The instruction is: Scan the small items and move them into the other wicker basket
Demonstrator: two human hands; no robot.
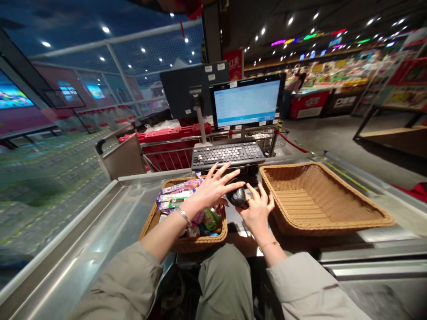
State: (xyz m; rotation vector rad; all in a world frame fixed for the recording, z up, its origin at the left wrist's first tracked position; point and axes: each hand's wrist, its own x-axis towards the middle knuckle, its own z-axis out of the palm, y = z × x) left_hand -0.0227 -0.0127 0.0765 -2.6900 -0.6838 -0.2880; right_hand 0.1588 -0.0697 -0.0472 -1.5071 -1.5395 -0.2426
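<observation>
My left hand (216, 187) is stretched over the right side of a wicker basket filled with packets, its fingers spread and empty. Its fingertips reach across a black rounded device (237, 197), possibly a scanner or mouse. Close against the device's right side is my right hand (256, 209), fingers apart and slightly bent; I cannot tell whether the thumb touches it. Under my left forearm, the filled basket (224, 229) contains colourful wrapped packets (175, 200) and a green packet (211, 220). To the right of my right hand stands a second wicker basket (300, 195), with nothing visible inside.
A black keyboard (228, 153) lies beyond my hands, below a lit monitor (247, 104). Another screen's dark back (190, 89) faces me. Metal counter surfaces (110, 231) flank both sides. Behind are a shopping cart (167, 162) and a distant person (293, 91).
</observation>
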